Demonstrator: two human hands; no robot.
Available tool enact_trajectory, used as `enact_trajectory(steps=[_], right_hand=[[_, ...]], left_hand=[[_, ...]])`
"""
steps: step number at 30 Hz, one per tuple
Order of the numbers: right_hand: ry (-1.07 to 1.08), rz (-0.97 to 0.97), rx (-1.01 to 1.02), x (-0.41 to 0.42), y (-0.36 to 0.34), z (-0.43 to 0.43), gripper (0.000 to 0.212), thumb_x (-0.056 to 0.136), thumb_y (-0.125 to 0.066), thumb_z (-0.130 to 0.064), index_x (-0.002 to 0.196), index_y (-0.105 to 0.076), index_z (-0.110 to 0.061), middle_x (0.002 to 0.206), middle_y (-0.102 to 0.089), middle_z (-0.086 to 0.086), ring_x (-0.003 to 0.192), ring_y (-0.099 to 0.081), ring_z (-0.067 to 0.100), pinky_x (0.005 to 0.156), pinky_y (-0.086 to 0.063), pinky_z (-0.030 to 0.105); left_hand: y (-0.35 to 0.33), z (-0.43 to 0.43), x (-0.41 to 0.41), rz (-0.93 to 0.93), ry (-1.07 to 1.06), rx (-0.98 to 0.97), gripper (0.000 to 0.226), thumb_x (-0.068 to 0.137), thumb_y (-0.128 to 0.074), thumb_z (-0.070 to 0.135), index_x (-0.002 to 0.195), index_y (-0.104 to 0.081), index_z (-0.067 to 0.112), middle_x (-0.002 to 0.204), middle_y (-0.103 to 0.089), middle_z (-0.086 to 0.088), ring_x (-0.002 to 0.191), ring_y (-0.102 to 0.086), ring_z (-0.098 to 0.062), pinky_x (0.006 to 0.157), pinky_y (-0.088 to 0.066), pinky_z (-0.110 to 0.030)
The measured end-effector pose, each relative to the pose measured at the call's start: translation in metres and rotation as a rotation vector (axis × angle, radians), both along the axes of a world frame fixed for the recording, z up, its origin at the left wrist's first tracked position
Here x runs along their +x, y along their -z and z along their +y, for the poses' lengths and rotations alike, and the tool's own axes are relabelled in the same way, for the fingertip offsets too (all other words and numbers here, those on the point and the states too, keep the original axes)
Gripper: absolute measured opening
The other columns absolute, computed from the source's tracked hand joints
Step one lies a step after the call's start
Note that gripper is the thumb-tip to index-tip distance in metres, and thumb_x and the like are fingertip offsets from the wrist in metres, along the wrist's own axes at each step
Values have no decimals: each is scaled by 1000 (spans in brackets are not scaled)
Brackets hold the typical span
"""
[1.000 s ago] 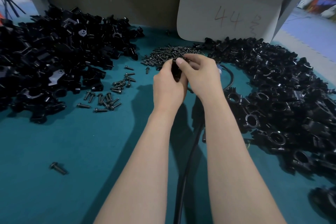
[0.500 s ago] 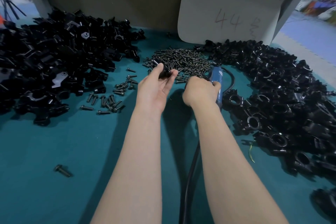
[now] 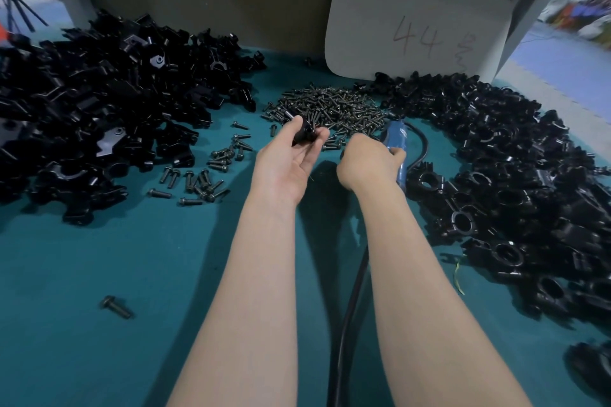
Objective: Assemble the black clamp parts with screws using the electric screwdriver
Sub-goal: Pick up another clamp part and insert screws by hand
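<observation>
My left hand [image 3: 288,158] is palm up over the teal table and pinches a small black clamp part [image 3: 305,133] between thumb and fingertips. My right hand [image 3: 368,160] grips the blue electric screwdriver [image 3: 396,142], which lies low beside the heap of black screws [image 3: 330,111]; its tip is hidden behind the hand. A black cable [image 3: 350,307] runs from the screwdriver back between my forearms.
A big pile of black clamp parts [image 3: 99,109] fills the left, another pile [image 3: 515,182] the right. Loose screws [image 3: 205,172] lie left of my left hand; one single screw [image 3: 115,307] lies near the front. A white card marked 44 [image 3: 416,23] leans on the back wall.
My hands have come apart. The left moved left, turning palm up with the clamp part. The right dropped to the table and took hold of the blue screwdriver.
</observation>
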State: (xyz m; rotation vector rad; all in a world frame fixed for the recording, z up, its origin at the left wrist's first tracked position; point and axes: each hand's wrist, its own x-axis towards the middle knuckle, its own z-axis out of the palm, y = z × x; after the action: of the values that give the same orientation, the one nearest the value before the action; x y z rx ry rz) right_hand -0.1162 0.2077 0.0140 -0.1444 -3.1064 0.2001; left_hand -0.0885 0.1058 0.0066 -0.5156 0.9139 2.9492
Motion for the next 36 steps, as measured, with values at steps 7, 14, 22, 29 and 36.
enact_trajectory(steps=[7, 14, 22, 29, 36], right_hand=[[-28, -135, 70, 1, -3, -1, 21, 77, -47, -2, 69, -34, -17, 88, -55, 5, 109, -54, 29, 108, -15, 44], [-31, -80, -11, 3, -5, 2, 11, 83, -49, -4, 84, -52, -15, 81, -56, 2, 99, -55, 26, 105, -21, 40], [-145, 16, -422, 1, -8, -5, 35, 90, -59, -13, 122, -60, -25, 119, -62, 9, 103, -61, 27, 90, -51, 36], [-82, 5, -266, -9, 14, -30, 33, 90, -49, -9, 122, -55, -9, 127, -52, 17, 117, -50, 36, 92, -44, 40], [-41, -75, -306, -8, 8, -33, 29, 91, -48, -9, 119, -46, -4, 123, -55, 19, 114, -52, 36, 83, -42, 38]], left_hand=[[1, 0, 0, -17, 10, 18, 13, 95, -60, 13, 89, -57, 1, 85, -70, -22, 77, -71, -23, 64, -59, -19], [1, 1, 0, -36, 3, 22, 12, 95, -60, 13, 92, -57, 2, 85, -70, -22, 78, -71, -23, 66, -59, -20], [0, -5, -2, -25, -142, 73, 11, 95, -58, 12, 90, -54, 2, 89, -67, -23, 83, -68, -26, 67, -59, -20], [1, -3, -2, -36, -153, 80, 10, 94, -60, 10, 90, -55, 2, 98, -64, -25, 86, -67, -26, 70, -59, -24], [2, -1, -2, -64, -106, 75, 9, 94, -58, 9, 88, -55, 2, 91, -64, -23, 80, -67, -26, 70, -59, -24]])
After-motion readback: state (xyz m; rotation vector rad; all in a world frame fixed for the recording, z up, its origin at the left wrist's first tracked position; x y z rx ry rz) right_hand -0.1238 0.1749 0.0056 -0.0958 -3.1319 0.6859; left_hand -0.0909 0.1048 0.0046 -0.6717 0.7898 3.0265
